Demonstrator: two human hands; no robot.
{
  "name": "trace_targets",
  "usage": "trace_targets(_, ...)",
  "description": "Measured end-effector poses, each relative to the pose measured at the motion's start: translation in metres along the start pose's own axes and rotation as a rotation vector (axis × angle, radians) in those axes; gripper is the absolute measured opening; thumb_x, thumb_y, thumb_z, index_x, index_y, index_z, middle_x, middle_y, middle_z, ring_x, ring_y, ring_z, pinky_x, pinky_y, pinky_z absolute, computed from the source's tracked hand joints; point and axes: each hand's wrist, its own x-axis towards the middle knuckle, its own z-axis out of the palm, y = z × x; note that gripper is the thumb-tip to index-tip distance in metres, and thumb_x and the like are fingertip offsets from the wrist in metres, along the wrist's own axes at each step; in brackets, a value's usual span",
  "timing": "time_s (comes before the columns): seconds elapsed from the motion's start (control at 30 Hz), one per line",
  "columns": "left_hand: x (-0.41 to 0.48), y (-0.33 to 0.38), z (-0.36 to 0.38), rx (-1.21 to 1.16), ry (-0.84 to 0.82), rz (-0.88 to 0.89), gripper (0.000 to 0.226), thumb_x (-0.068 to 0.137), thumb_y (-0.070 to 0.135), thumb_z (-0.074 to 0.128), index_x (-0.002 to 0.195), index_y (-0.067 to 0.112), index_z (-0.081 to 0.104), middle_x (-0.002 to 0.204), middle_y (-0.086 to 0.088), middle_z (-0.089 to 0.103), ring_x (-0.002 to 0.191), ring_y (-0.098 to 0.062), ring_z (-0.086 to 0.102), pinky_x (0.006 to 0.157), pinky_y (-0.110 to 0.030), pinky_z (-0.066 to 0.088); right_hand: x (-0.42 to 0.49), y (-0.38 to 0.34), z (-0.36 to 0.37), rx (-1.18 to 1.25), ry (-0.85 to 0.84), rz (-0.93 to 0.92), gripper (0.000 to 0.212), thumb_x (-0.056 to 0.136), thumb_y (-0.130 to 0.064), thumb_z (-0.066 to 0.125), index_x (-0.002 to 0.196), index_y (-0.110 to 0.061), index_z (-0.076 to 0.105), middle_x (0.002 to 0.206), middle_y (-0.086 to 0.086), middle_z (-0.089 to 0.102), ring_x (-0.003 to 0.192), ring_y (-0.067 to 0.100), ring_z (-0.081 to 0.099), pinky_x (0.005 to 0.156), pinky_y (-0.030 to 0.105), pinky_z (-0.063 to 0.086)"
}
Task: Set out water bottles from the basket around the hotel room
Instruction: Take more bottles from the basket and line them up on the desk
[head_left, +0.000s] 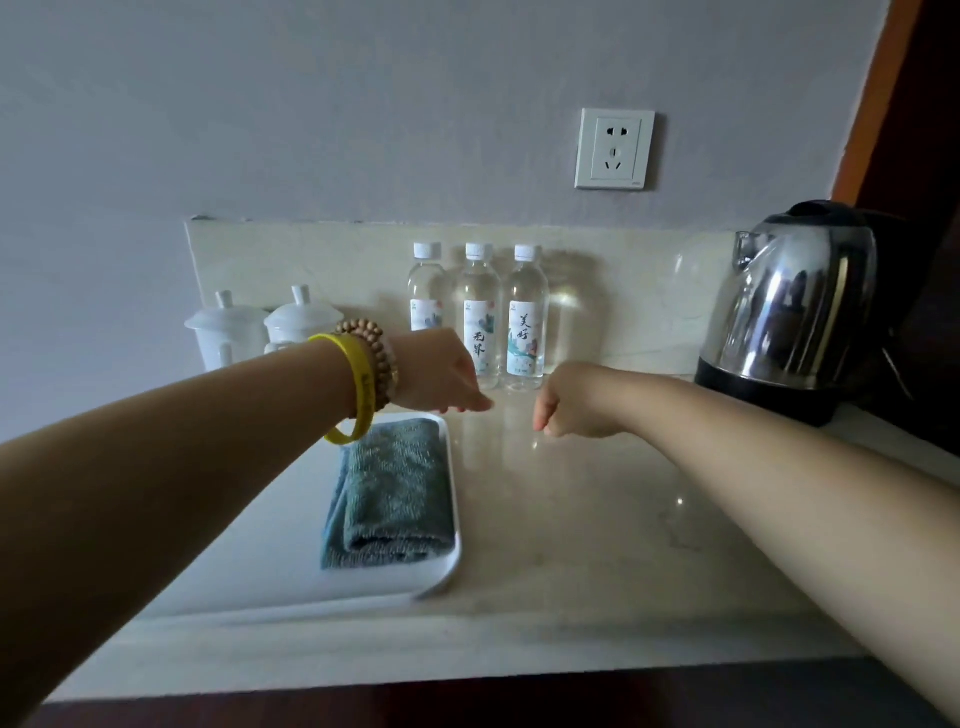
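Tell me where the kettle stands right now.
In the head view, the kettle stands at the far right of the counter, against the back wall. It is to the right of the three water bottles and below and to the right of the wall socket.

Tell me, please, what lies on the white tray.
A folded grey-green towel lies on the right side of the tray. The left arm covers the tray's left part, so anything there cannot be seen.
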Motion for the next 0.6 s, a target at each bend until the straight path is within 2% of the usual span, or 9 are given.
trace_targets(0.07, -0.019, 0.007, 0.002, 0.018, -0.013, -0.008, 0.044, 0.089, 0.042, 0.054, 0.115, 0.008, 0.067, 0.111, -0.003, 0.070, 0.098, -0.014, 0.065, 0.098, -0.031, 0.049, -0.014, -0.012, 0.001, -0.023, -0.031, -0.025, 0.028, 0.090, -0.011, 0.056, 0.115, -0.016, 0.069, 0.123, 0.003, 0.066, 0.112, 0.020, 0.060, 0.092, 0.027, 0.047)
trace_targets(0.13, -0.036, 0.013, 0.008, 0.035, 0.004, -0.009, 0.046, 0.090, 0.044, 0.052, 0.117, 0.010, 0.066, 0.117, -0.002, 0.069, 0.100, -0.013, 0.063, 0.099, -0.031, 0.048, -0.028, -0.022, 0.001, -0.029, 0.001, -0.042, 0.027, 0.089, -0.015, 0.059, 0.115, -0.015, 0.068, 0.123, 0.002, 0.065, 0.112, 0.021, 0.061, 0.096, 0.030, 0.048)
trace_targets(0.23, -0.056, 0.028, 0.019, -0.010, 0.072, -0.018, 0.042, 0.088, 0.043, 0.055, 0.112, 0.011, 0.069, 0.111, -0.003, 0.071, 0.097, -0.014, 0.064, 0.096, -0.032, 0.050, -0.052, -0.030, 0.005, 0.016, 0.072, -0.048, 0.023, 0.085, -0.021, 0.066, 0.107, -0.018, 0.071, 0.109, 0.001, 0.067, 0.099, 0.019, 0.063, 0.084, 0.028, 0.050)
trace_targets(0.33, -0.079, 0.045, 0.034, -0.099, 0.147, -0.021, 0.036, 0.086, 0.040, 0.060, 0.101, 0.010, 0.072, 0.098, -0.005, 0.074, 0.090, -0.018, 0.069, 0.089, -0.035, 0.055, -0.085, -0.032, 0.018, 0.091, 0.123, -0.059, 0.022, 0.078, -0.025, 0.072, 0.099, -0.021, 0.072, 0.094, -0.004, 0.062, 0.086, 0.015, 0.058, 0.072, 0.024, 0.045)
trace_targets(0.43, -0.107, 0.062, 0.047, -0.239, 0.219, -0.047, 0.031, 0.085, 0.035, 0.062, 0.091, 0.006, 0.073, 0.086, -0.007, 0.075, 0.074, -0.017, 0.070, 0.074, -0.031, 0.059, -0.121, -0.030, 0.033, 0.112, 0.105, -0.073, 0.024, 0.076, -0.032, 0.072, 0.098, -0.021, 0.072, 0.094, -0.007, 0.061, 0.090, 0.015, 0.059, 0.077, 0.025, 0.047)
trace_targets(0.5, -0.127, 0.073, 0.058, -0.214, 0.262, -0.062, 0.029, 0.085, 0.034, 0.062, 0.086, 0.007, 0.073, 0.085, -0.006, 0.074, 0.064, -0.011, 0.063, 0.067, -0.025, 0.053, -0.144, -0.028, 0.045, 0.090, 0.067, -0.097, 0.019, 0.077, -0.034, 0.070, 0.093, -0.024, 0.069, 0.094, -0.008, 0.059, 0.091, 0.014, 0.058, 0.078, 0.026, 0.046)
trace_targets(0.6, -0.161, 0.086, 0.074, -0.127, 0.358, -0.111, 0.028, 0.085, 0.029, 0.060, 0.083, 0.004, 0.073, 0.087, -0.010, 0.073, 0.074, -0.019, 0.063, 0.068, -0.026, 0.048, -0.174, -0.030, 0.062, 0.072, 0.098, -0.101, 0.012, 0.079, -0.030, 0.066, 0.086, -0.020, 0.066, 0.096, -0.003, 0.063, 0.095, 0.018, 0.060, 0.075, 0.025, 0.043)
